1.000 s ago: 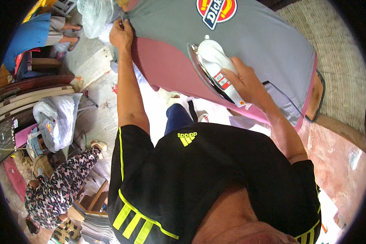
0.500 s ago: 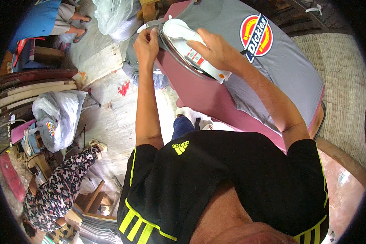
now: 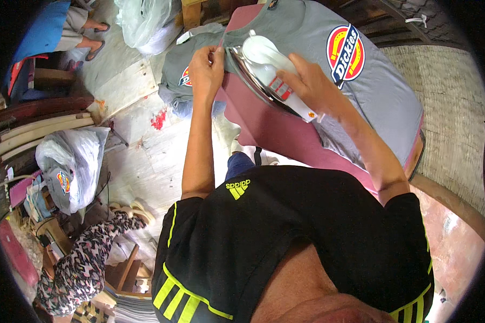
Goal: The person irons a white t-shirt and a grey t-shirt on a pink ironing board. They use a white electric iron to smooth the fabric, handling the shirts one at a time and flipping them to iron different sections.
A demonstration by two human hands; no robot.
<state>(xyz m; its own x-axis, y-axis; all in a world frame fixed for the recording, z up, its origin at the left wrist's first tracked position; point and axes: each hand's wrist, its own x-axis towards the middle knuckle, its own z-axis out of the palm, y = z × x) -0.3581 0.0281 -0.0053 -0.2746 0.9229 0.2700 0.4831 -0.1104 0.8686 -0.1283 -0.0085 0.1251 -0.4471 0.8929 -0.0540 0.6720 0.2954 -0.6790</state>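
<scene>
My right hand point(image 3: 310, 81) is wrapped round the handle of a white clothes iron point(image 3: 265, 58), which lies tilted on a grey T-shirt point(image 3: 385, 89). The shirt is spread over a maroon ironing board point(image 3: 269, 126) and bears a large red and yellow logo patch. At the board's left edge my left hand point(image 3: 206, 71) has its fingertips pinched on the shirt's edge, close beside the iron. The iron's soleplate is mostly hidden. Another grey garment point(image 3: 178, 64) with a similar patch hangs or lies just left of my left hand.
Clear plastic bags point(image 3: 148, 24) stand beyond the board at the upper left; another bag point(image 3: 73, 167) with grey cloth is at the left. A person in patterned clothes point(image 3: 83, 261) is at the lower left, and another in grey shorts point(image 3: 74, 29) at the upper left. Woven matting point(image 3: 450, 107) lies right.
The iron and my right hand have moved right and slightly nearer me. My left hand has also shifted right, still pinching the shirt's edge. More of the second grey garment's patch shows.
</scene>
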